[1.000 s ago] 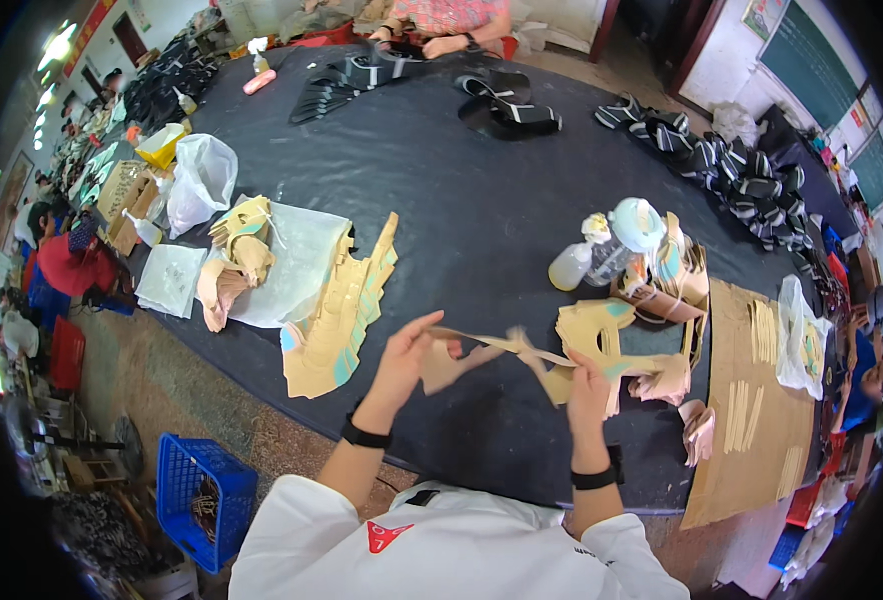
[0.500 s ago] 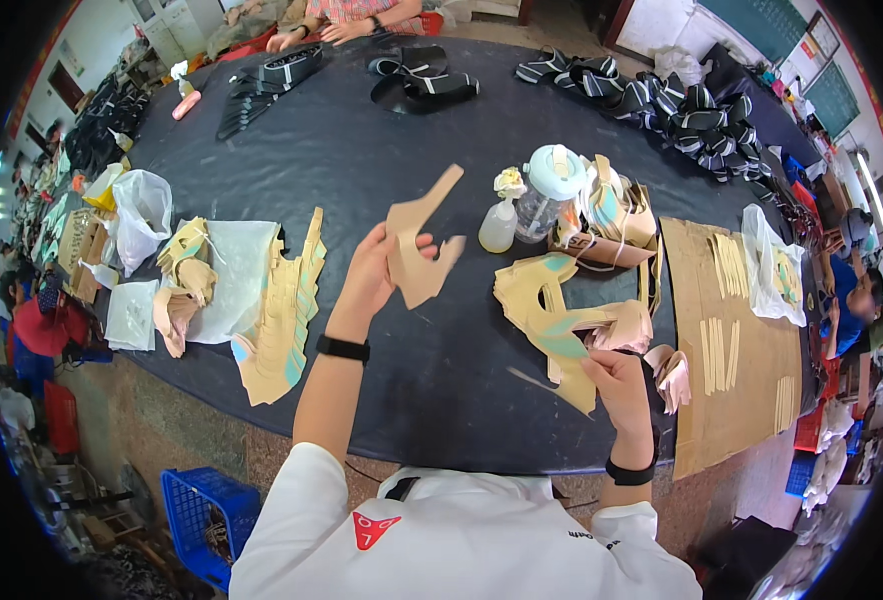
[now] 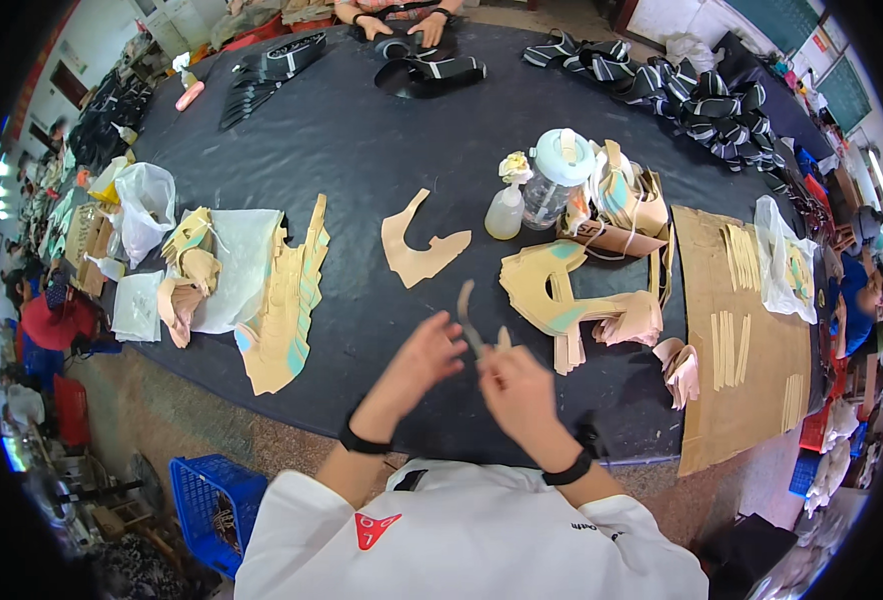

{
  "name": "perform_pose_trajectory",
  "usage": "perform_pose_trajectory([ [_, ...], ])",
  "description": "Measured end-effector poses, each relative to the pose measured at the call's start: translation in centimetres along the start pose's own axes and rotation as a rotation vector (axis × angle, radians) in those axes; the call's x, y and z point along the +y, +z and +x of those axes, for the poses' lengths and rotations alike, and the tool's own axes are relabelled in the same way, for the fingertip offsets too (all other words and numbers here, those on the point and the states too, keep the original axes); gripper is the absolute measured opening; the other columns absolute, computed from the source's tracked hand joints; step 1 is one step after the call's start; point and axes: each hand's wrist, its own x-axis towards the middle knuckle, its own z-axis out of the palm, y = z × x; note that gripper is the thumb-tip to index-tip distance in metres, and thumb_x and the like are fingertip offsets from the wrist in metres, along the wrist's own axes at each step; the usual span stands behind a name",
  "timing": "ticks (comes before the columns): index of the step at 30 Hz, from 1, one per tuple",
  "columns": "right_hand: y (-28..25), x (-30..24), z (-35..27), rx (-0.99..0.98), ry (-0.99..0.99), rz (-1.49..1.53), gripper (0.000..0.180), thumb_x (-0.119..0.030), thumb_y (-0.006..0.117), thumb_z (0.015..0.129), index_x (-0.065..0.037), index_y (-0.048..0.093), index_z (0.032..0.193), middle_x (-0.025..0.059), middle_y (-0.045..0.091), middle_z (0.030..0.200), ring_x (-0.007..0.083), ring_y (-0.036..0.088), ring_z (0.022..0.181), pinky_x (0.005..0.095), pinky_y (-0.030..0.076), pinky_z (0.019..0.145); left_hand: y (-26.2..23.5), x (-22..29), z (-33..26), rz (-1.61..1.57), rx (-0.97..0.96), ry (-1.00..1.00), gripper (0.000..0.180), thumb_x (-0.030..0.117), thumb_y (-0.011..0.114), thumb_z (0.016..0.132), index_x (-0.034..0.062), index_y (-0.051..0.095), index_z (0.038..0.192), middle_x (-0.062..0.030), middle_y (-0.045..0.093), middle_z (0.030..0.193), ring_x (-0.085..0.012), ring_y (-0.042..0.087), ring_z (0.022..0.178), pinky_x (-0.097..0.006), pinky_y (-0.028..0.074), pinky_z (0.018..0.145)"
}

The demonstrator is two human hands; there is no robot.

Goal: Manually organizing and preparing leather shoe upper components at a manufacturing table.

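over the near part of the dark table (image 3: 362, 140), the right hand (image 3: 519, 392) is pinching a narrow curved strip (image 3: 468, 322), blurry enough that i can't tell exactly what it is. the left hand (image 3: 417, 362) is just beside it, fingers loosely spread, nothing in them that i can see. past the hands, one beige c-shaped piece (image 3: 417, 260) lies flat on its own, apart from both hands and the strip, so my read is it's been set out but nothing's joined to it. right of that there's a thick stack of beige cut-outs (image 3: 537, 290) with teal patches, and well over to the left a fanned-out pile (image 3: 287, 315). can't say which pile is finished, but i'd guess there's plenty of the batch left. further right, a cardboard sheet (image 3: 702, 430) has groups of thin pale strips (image 3: 730, 350) laid out on it, which look unused to me. way across, a co-worker's hands (image 3: 430, 28) are at some black straps (image 3: 427, 78).
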Motion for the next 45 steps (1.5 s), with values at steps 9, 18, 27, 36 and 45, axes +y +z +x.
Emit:
perform_pose_trajectory([
  [9, 4.1, 3.0, -3.1, -0.314, 1.083, 0.873, 0.03, -0.02, 0.065, 0.086, -0.001, 0.053, 0.105, 0.0079, 0.055, 0.094, 0.0188, 0.06, 0.087, 0.0296, 0.05, 0.071, -3.6, -2.6, -3.0, -0.41, 0.029, 0.042, 0.051, 0.015, 0.044, 0.096, 0.0063, 0.022, 0.141, -0.0246, 0.042, 0.134, -0.037, 0.06, 0.103, -0.044, 0.053, 0.085],
  [18, 7.2, 5.5, -5.9, -0.209, 0.893, 1.3, 0.019, -0.011, 0.061, 0.087, 0.0, 0.056, 0.102, 0.0068, 0.062, 0.096, 0.0143, 0.062, 0.087, 0.027, 0.052, 0.075, -5.6, -4.1, -2.4, -0.284, 0.044, 0.058, 0.056, 0.017, 0.051, 0.093, 0.0057, 0.024, 0.141, -0.0258, 0.044, 0.132, -0.0368, 0.06, 0.101, -0.044, 0.052, 0.083],
  [27, -8.6, 11.3, -6.5, 0.355, 0.513, 0.25, 0.013, -0.011, 0.064, 0.082, 0.0, 0.065, 0.088, 0.0138, 0.063, 0.083, 0.0217, 0.063, 0.071, 0.0309, 0.05, 0.065, -11.1, -7.0, -2.2, 0.207, 0.422, 0.121, 0.047, 0.002, 0.052, 0.089, 0.0032, 0.035, 0.133, -0.0165, 0.055, 0.108, -0.0264, 0.063, 0.087, -0.037, 0.053, 0.077],
  [36, -28.7, 33.0, -18.4, 0.692, 0.897, -0.654, 0.034, -0.02, 0.065, 0.08, 0.001, 0.061, 0.105, 0.0199, 0.064, 0.096, 0.0305, 0.063, 0.086, 0.0372, 0.051, 0.075, -5.7, -6.9, -2.0, 1.45, 0.619, 0.549, 0.047, 0.008, 0.057, 0.08, -0.0018, 0.045, 0.125, -0.0203, 0.047, 0.12, -0.0389, 0.044, 0.113, -0.046, 0.034, 0.097],
  [45, -34.6, 45.3, -16.0, 0.584, 1.077, -0.241, 0.05, -0.037, 0.069, 0.075, -0.001, 0.061, 0.107, 0.0163, 0.058, 0.109, 0.0329, 0.052, 0.107, 0.0406, 0.041, 0.093, 10.8, -13.3, -1.0, 1.114, 0.372, 0.289, 0.041, 0.005, 0.056, 0.084, 0.0012, 0.048, 0.123, -0.0137, 0.052, 0.119, -0.0268, 0.05, 0.111, -0.036, 0.038, 0.092],
])
